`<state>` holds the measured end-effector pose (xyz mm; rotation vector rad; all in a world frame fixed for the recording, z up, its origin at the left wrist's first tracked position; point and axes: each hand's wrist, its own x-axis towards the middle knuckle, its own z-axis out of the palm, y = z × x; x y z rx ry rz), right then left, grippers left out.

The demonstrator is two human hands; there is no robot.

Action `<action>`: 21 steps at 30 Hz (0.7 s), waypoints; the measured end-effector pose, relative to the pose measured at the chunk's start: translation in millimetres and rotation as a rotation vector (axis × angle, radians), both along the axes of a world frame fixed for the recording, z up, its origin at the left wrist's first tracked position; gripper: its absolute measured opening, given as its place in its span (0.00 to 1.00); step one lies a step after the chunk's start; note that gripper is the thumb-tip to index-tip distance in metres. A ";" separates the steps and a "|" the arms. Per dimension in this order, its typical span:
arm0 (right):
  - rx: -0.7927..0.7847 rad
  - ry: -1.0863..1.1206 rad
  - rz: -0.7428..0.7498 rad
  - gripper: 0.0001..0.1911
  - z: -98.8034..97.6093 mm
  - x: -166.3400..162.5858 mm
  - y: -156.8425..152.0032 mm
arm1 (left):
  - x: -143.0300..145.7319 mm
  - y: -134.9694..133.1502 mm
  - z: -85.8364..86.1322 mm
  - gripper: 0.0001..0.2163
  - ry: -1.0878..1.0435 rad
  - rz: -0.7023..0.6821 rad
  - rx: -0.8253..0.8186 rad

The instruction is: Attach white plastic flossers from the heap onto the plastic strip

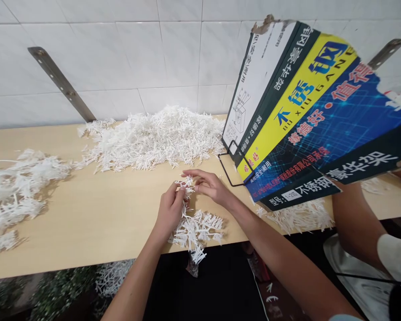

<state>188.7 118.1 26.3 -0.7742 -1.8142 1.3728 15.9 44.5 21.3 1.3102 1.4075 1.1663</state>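
The left hand grips a small, white, branched sprig between thumb and bent fingers. The sprig is positioned above the pale wood-coloured tabletop; its visible end splits into short, thin, pointed prongs. The right hand is placed beside it, index finger extended, remaining fingers curled; whether they grasp the sprig cannot be told. Below, a loose cluster of white, many-forked branches partly overhangs the near edge.
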 end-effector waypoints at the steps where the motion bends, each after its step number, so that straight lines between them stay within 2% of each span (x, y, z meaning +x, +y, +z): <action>1: -0.004 -0.006 0.012 0.22 -0.3 0.4 0.5 | -0.2 0.1 0.4 0.13 0.017 -0.008 0.006; 4: -0.002 -0.027 -0.043 0.14 -5.9 -1.8 4.4 | -0.3 -0.8 3.0 0.14 0.094 0.008 0.037; 9: -0.022 -0.090 -0.121 0.20 -14.5 -6.3 10.1 | 0.1 -3.5 5.5 0.15 0.235 0.073 0.112; 15: -0.032 -0.119 -0.208 0.29 -15.6 -5.5 11.9 | 0.6 -1.2 2.7 0.15 0.197 0.039 0.106; 18: -0.019 -0.065 -0.370 0.31 -21.5 -4.1 16.4 | -0.4 -2.2 0.3 0.14 0.221 0.015 0.137; 20: -0.068 0.034 -0.513 0.33 -26.2 -3.3 20.6 | -2.1 -4.7 -1.1 0.14 0.212 0.062 0.140; 21: -0.103 0.057 -0.526 0.33 -27.7 -3.2 22.2 | -2.9 -6.1 -1.5 0.14 0.193 0.100 0.132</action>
